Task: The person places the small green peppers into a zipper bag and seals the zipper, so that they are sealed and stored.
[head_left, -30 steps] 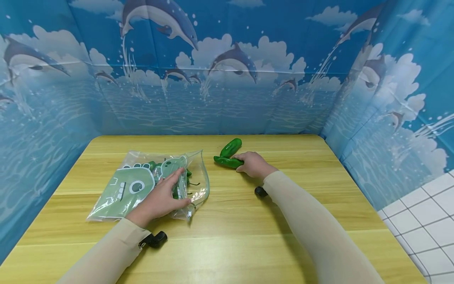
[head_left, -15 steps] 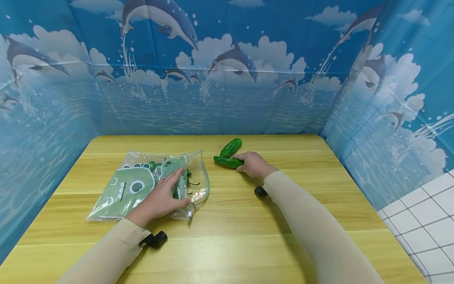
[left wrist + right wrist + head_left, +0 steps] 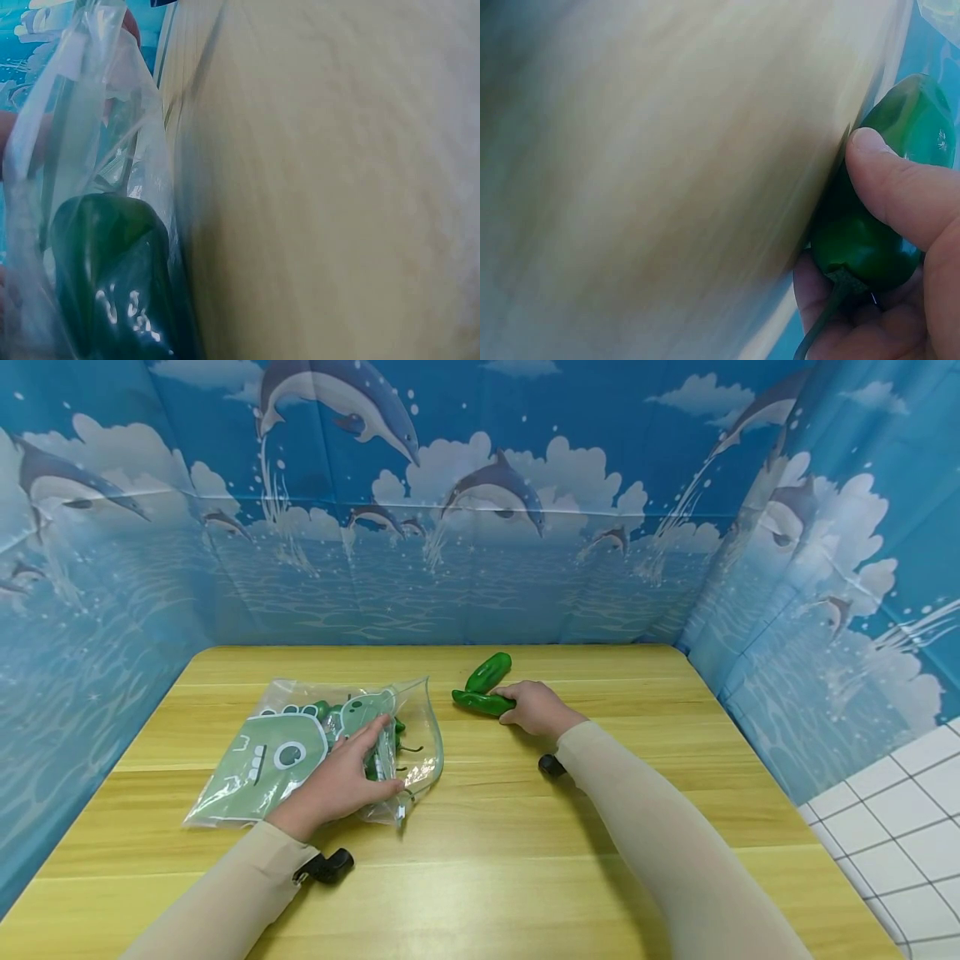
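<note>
- A blue curtain (image 3: 480,585) printed with dolphins, clouds and waves stands behind and along the sides of the table.
- The yellow wood-grain table (image 3: 540,877) bears everything; its smooth look suggests that a rounded pepper, if dropped, might roll.
- A clear plastic bag (image 3: 288,756) with a green cartoon-monster print lies on the left half, its bowed edge toward the loose peppers. That film looks limp, so it could fold inward if the hand on it slackened; how wide the mouth gapes, I cannot tell.
- The left hand (image 3: 341,781) rests across the bag, thumb and forefinger spread apart; the other fingers are mostly hidden. Too firm a push could slide the bag along the table.
- The right hand (image 3: 538,708) has thumb and fingers clamped on a long glossy green pepper (image 3: 480,702) near its stem end. The skin looks slick, so a loose pinch could let it twist away.
- A second glossy green pepper (image 3: 489,672) lies just behind, angled away; the held one could nudge it.
- Green bagged peppers (image 3: 112,277) sit under the film.
- Thin dark stems (image 3: 411,749) show near the bag's edge and might snag the film.
</note>
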Available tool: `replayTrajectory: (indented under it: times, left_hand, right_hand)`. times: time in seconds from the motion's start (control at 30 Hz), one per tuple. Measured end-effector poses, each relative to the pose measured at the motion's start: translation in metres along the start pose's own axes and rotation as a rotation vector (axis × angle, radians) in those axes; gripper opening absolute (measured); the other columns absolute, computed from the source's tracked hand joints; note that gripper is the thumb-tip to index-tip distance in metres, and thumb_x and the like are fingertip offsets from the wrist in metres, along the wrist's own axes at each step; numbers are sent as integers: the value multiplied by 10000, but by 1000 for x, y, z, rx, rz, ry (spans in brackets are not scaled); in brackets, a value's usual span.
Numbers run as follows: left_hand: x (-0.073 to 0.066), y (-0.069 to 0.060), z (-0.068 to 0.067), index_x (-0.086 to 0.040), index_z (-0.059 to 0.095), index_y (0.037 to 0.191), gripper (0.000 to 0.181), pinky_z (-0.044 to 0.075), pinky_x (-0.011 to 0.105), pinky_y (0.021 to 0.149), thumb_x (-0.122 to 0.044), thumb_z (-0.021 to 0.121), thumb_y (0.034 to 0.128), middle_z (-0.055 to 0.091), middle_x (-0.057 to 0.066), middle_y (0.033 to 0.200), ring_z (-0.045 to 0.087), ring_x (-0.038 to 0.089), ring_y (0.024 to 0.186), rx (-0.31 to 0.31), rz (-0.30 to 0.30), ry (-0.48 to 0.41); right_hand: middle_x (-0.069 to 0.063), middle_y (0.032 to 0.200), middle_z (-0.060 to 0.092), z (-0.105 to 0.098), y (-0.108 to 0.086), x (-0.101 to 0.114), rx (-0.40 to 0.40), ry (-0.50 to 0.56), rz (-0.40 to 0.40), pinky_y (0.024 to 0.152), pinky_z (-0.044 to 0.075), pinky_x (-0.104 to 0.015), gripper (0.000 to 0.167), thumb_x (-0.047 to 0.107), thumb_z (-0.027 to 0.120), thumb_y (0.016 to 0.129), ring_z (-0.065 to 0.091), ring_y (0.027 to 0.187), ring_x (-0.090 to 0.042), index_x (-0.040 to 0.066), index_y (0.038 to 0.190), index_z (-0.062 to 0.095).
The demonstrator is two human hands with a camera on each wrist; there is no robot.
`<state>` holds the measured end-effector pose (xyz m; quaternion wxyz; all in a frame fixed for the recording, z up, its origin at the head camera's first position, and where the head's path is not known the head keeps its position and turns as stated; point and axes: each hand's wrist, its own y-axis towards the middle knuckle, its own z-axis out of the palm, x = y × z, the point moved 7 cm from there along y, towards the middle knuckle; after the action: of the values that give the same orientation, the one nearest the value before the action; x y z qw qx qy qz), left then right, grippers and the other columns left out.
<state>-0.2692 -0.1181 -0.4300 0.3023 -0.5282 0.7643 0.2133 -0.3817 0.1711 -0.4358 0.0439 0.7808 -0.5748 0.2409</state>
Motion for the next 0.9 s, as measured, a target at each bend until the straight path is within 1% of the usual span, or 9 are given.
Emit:
replayTrajectory:
  times: [0.47, 0.6, 0.7, 0.8, 0.9]
  left_hand:
    - [1, 0, 1, -137, 199, 1700, 1081, -2, 650, 1313, -366, 841, 861, 268, 116, 1744, 202, 400, 1620, 0, 3, 1]
    - [1, 0, 1, -136, 196, 1701, 1079, -4, 655, 1311, -371, 838, 865, 256, 120, 1747, 201, 406, 1619, 4, 3, 0]
    - [1, 1, 1, -134, 193, 1701, 1079, -8, 652, 1312, -370, 836, 867, 250, 118, 1750, 199, 404, 1620, 4, 4, -1]
    - [1, 1, 1, -137, 188, 1702, 1082, -11, 651, 1312, -367, 836, 867, 247, 116, 1751, 193, 402, 1621, 4, 4, -7]
    - [1, 1, 0, -134, 188, 1702, 1080, -9, 650, 1312, -367, 834, 868, 252, 116, 1749, 197, 401, 1621, -1, 7, -9]
  right_hand:
    - [-89, 1552, 583, 1, 2, -2, -5, 1, -10, 1143, 496, -476, 584, 237, 727, 1006, 553, 1412, -331, 189, 1559, 543]
    - [-92, 1572, 564, 1, 2, -2, 2, 10, -12, 1161, 484, -492, 596, 239, 727, 1006, 533, 1438, -342, 183, 1566, 530]
    - [-90, 1569, 568, 1, 1, -2, 5, 20, -27, 1163, 481, -501, 590, 243, 722, 1010, 538, 1434, -337, 173, 1564, 532]
    - [-80, 1534, 601, -1, -3, 2, 6, 28, -52, 1129, 502, -485, 574, 252, 713, 1017, 584, 1382, -303, 164, 1558, 540]
    - [-74, 1479, 640, -4, -9, 13, 5, 28, -77, 1041, 528, -446, 577, 262, 700, 1027, 639, 1270, -250, 160, 1567, 525]
